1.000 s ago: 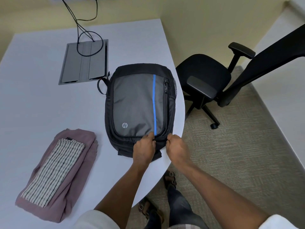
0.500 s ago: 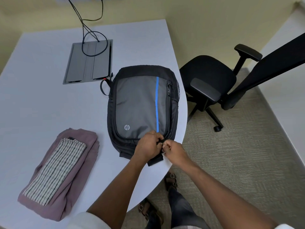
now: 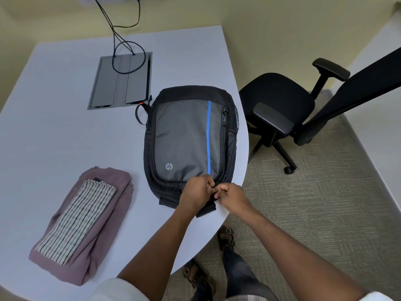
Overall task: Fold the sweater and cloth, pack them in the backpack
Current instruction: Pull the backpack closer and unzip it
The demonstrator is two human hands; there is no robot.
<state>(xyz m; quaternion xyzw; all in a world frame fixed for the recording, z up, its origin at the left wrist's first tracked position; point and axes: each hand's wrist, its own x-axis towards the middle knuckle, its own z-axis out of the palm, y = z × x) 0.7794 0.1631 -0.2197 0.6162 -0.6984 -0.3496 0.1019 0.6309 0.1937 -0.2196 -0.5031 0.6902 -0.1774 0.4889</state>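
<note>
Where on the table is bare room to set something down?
Free: the wide stretch left of the backpack, between the cable box and the folded sweater. Crowded: the near right edge, where left hand and right hand work.

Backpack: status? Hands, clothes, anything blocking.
Left hand and right hand pinched together at the backpack near edge, likely on a zipper pull. Backpack looks shut. Folded sweater with striped cloth on top, unpacked. Nothing blocking.
</note>
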